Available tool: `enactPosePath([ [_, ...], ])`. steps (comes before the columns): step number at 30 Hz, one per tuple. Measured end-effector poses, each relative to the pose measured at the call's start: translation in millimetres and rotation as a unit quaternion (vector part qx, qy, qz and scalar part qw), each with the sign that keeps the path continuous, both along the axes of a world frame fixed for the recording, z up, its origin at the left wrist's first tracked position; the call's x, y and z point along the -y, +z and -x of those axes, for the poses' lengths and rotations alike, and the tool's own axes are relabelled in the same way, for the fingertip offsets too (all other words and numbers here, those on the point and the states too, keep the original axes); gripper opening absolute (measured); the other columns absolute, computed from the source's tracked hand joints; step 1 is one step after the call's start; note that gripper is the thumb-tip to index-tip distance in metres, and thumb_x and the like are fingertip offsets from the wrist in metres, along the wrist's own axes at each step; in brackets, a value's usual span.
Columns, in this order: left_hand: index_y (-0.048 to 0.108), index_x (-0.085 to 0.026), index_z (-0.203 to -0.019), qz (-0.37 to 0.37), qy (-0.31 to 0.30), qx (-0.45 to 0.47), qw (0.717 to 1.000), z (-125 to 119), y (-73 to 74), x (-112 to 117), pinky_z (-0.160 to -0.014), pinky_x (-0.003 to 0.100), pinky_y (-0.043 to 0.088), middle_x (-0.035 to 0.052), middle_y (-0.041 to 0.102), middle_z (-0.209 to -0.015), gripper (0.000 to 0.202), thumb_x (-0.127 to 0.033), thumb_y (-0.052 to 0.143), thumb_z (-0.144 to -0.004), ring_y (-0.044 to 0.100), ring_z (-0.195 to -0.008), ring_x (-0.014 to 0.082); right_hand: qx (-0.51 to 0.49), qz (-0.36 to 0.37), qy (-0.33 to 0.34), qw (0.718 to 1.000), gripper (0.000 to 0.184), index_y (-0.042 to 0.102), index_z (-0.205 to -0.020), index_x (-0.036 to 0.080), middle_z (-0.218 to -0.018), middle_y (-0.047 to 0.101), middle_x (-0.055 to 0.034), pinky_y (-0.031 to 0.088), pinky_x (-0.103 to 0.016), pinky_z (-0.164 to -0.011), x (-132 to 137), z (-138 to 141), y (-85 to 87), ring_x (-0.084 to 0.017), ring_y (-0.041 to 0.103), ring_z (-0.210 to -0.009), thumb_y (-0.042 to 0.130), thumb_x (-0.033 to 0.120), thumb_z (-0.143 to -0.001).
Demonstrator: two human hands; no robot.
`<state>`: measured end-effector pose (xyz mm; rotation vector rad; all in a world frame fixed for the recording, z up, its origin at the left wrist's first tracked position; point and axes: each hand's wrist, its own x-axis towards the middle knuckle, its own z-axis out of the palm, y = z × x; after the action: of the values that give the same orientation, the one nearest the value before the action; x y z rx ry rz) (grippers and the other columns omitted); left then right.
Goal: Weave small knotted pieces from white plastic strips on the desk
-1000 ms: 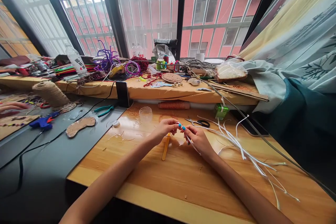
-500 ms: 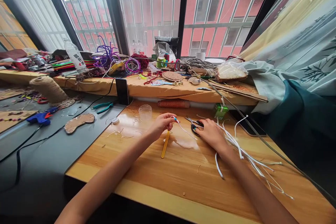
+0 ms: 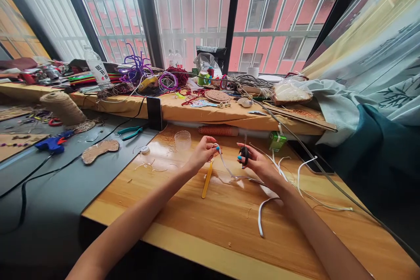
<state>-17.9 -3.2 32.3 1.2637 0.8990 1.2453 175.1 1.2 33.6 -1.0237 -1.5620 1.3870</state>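
The left hand (image 3: 201, 154) pinches a thin white plastic strip (image 3: 225, 167) between its fingers. At its 3 o'clock, the right hand (image 3: 260, 165) grips black-handled scissors (image 3: 243, 155). Risk: the slack strip may slip, misplacing the cut.

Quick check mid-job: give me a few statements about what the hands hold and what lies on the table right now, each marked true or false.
1. The right hand holds the scissors. True.
2. The left hand is empty. False: its fingertips pinch one end of a white strip.
3. The yellow stick lies flat on the wooden table, below the left hand. True.
4. The clear cup lies tipped on its side. False: it stands upright, just beyond the left hand.
5. The green carton stands to the left of the clear cup. False: it stands to the right, beyond the right hand.
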Motion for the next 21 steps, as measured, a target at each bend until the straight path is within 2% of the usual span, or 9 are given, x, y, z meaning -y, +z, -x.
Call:
enactPosePath([
  [2, 0.040, -0.016, -0.077, 0.001, -0.002, -0.010, 1.000, 0, 0.9, 0, -0.036, 0.015, 0.018, -0.0030, 0.055, -0.060, 0.022, -0.025, 0.057, -0.065, 0.029, -0.035, 0.0005, -0.004, 0.014, 0.036, 0.999, 0.048, 0.048, -0.107, 0.019, -0.073, 0.050, 0.0010, 0.037, -0.021, -0.057, 5, 3, 3.0, -0.009, 0.047, -0.064, 0.061, 0.033, -0.063],
  [6, 0.045, -0.014, -0.074, -0.002, 0.000, -0.024, 1.000, 0, 2.1, -2, -0.036, 0.017, 0.016, 0.0016, 0.058, -0.065, 0.021, -0.031, 0.055, -0.067, 0.029, -0.035, 0.0010, 0.066, 0.026, 0.078, 0.994, 0.043, 0.054, -0.102, 0.017, -0.070, 0.051, 0.0010, 0.035, -0.021, -0.058, 11, 5, 6.3, -0.009, 0.045, -0.063, 0.060, 0.037, -0.064],
  [14, 0.048, -0.014, -0.067, 0.013, -0.013, -0.067, 0.998, 0, -1.3, -6, -0.040, 0.019, 0.016, -0.0019, 0.047, -0.057, 0.028, -0.040, 0.040, -0.074, 0.025, -0.040, 0.0036, 0.138, 0.007, 0.091, 0.986, 0.045, 0.057, -0.101, 0.014, -0.083, 0.057, -0.0031, 0.034, -0.022, -0.058, 9, 9, 0.0, -0.010, 0.046, -0.066, 0.060, 0.040, -0.064],
  [17, 0.049, -0.014, -0.066, 0.034, -0.032, -0.076, 0.996, 0, -1.8, -5, -0.041, 0.020, 0.015, -0.0015, 0.044, -0.057, 0.034, -0.044, 0.036, -0.075, 0.026, -0.042, 0.0047, 0.136, 0.005, 0.089, 0.987, 0.045, 0.057, -0.101, 0.015, -0.080, 0.057, -0.0023, 0.035, -0.022, -0.057, 13, 10, 4.5, -0.009, 0.045, -0.064, 0.059, 0.041, -0.064],
  [21, 0.048, -0.015, -0.063, 0.019, -0.004, -0.084, 0.996, 0, 2.5, -1, -0.044, 0.020, 0.018, -0.0015, 0.043, -0.057, 0.031, -0.044, 0.043, -0.071, 0.031, -0.048, 0.0064, 0.128, -0.006, 0.079, 0.989, 0.043, 0.058, -0.101, 0.016, -0.077, 0.056, -0.0015, 0.036, -0.022, -0.058, 19, 9, 13.5, -0.010, 0.047, -0.064, 0.057, 0.042, -0.065],
])
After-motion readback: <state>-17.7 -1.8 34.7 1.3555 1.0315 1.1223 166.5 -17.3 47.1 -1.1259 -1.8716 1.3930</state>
